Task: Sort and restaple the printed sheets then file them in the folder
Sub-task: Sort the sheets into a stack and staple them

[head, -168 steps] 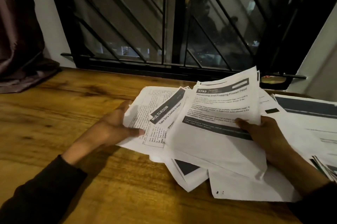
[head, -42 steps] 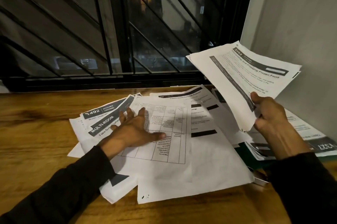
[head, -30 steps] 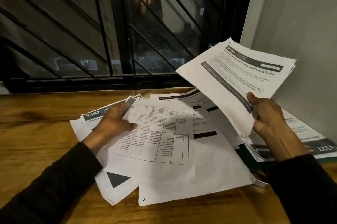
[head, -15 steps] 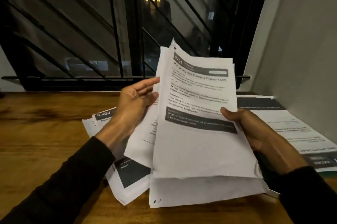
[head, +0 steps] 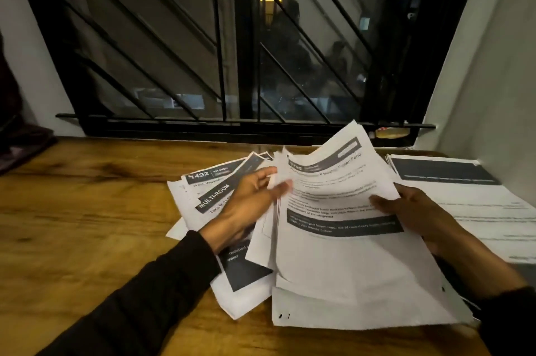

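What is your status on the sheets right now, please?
Left hand and right hand both gripping the frozen-food bundle. Loose sheets lie unsorted on the table. Further stack at right. No stapler or folder seen.

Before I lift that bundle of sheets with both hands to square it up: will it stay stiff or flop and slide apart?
Probably floppy: the bundle's top edge already curls where the right hand and left hand grip it. Likely to slide apart, since the edges are fanned and uneven. It looks light, being only thin paper.
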A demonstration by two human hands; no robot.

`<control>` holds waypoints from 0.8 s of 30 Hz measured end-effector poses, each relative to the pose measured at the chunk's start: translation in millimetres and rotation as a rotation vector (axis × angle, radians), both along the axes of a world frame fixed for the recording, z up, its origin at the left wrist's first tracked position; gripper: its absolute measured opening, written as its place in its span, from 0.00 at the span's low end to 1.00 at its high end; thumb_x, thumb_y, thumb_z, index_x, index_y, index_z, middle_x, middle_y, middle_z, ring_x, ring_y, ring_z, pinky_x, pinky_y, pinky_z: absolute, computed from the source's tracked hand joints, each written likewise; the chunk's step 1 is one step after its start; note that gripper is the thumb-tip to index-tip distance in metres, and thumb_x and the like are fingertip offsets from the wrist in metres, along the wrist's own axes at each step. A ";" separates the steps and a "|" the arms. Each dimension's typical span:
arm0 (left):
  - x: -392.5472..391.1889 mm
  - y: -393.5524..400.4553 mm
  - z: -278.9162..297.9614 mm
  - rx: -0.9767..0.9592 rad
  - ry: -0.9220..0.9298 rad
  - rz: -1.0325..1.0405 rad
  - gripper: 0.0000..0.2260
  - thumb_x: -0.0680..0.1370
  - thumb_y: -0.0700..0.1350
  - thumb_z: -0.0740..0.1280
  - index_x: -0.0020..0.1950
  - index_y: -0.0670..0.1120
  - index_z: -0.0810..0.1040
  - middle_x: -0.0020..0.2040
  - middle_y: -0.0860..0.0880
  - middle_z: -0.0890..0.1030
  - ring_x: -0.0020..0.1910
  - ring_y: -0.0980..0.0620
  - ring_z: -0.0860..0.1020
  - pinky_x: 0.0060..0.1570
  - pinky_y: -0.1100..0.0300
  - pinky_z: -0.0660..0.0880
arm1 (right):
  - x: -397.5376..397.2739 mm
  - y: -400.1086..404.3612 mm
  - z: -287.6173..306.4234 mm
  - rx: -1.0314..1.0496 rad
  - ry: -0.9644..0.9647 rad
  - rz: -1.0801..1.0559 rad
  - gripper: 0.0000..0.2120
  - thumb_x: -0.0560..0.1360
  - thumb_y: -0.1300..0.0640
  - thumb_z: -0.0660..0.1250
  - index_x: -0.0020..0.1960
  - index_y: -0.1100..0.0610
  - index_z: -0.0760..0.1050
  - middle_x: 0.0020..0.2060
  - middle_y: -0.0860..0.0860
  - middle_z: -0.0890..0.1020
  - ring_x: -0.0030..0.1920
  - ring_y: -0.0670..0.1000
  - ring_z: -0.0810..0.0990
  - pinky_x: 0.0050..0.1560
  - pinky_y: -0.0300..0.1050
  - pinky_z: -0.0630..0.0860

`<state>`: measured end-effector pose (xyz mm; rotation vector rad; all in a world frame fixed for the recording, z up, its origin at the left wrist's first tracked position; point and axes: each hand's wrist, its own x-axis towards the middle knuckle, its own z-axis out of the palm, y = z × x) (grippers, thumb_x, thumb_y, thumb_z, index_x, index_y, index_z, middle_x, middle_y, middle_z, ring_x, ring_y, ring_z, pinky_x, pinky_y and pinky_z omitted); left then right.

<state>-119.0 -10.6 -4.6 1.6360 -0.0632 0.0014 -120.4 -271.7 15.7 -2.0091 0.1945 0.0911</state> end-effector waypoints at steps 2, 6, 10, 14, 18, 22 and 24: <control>-3.3 -5.3 -0.9 0.051 -0.038 -0.047 0.27 0.76 0.33 0.70 0.73 0.46 0.69 0.59 0.54 0.81 0.58 0.58 0.79 0.62 0.55 0.77 | -0.6 0.8 0.8 0.002 -0.035 -0.015 0.09 0.78 0.51 0.65 0.57 0.50 0.73 0.41 0.48 0.80 0.39 0.52 0.80 0.32 0.43 0.71; -7.5 -6.7 8.3 -0.045 -0.183 -0.044 0.31 0.77 0.27 0.65 0.72 0.56 0.69 0.64 0.55 0.78 0.64 0.54 0.77 0.51 0.51 0.82 | -3.5 -2.0 3.1 0.087 -0.141 -0.087 0.12 0.77 0.50 0.66 0.59 0.52 0.74 0.41 0.46 0.79 0.40 0.52 0.78 0.33 0.42 0.69; -6.6 -5.4 16.4 -0.238 -0.278 -0.039 0.32 0.77 0.27 0.64 0.71 0.60 0.66 0.65 0.51 0.79 0.63 0.48 0.79 0.52 0.41 0.81 | -4.9 -5.9 3.5 0.412 -0.102 -0.034 0.21 0.71 0.47 0.72 0.62 0.52 0.76 0.49 0.52 0.85 0.47 0.58 0.84 0.45 0.50 0.79; -6.0 -7.5 8.8 -0.230 -0.216 -0.030 0.34 0.78 0.28 0.63 0.74 0.59 0.61 0.59 0.57 0.83 0.59 0.50 0.82 0.53 0.44 0.81 | -3.7 -1.6 -1.1 0.527 -0.009 0.146 0.18 0.70 0.53 0.74 0.59 0.53 0.79 0.52 0.56 0.84 0.52 0.62 0.83 0.59 0.61 0.75; -6.3 -4.4 7.3 -0.130 -0.094 -0.060 0.30 0.80 0.35 0.64 0.77 0.57 0.60 0.65 0.53 0.79 0.58 0.51 0.82 0.54 0.49 0.81 | -4.6 5.7 -2.7 0.317 -0.064 0.064 0.18 0.68 0.50 0.76 0.56 0.51 0.79 0.50 0.53 0.85 0.50 0.60 0.83 0.52 0.57 0.78; 9.5 36.5 8.6 0.376 -0.101 0.176 0.19 0.81 0.44 0.66 0.71 0.49 0.69 0.52 0.60 0.77 0.43 0.64 0.77 0.37 0.72 0.75 | -8.4 2.6 1.1 0.174 -0.123 -0.089 0.13 0.72 0.50 0.72 0.54 0.52 0.77 0.43 0.48 0.82 0.45 0.54 0.80 0.44 0.48 0.74; 19.8 72.1 -0.8 0.728 -0.012 0.299 0.14 0.79 0.51 0.69 0.62 0.50 0.73 0.50 0.54 0.80 0.48 0.54 0.79 0.49 0.60 0.77 | -11.4 2.8 1.1 0.123 -0.117 -0.095 0.10 0.74 0.50 0.71 0.53 0.52 0.77 0.40 0.47 0.81 0.42 0.53 0.79 0.38 0.44 0.71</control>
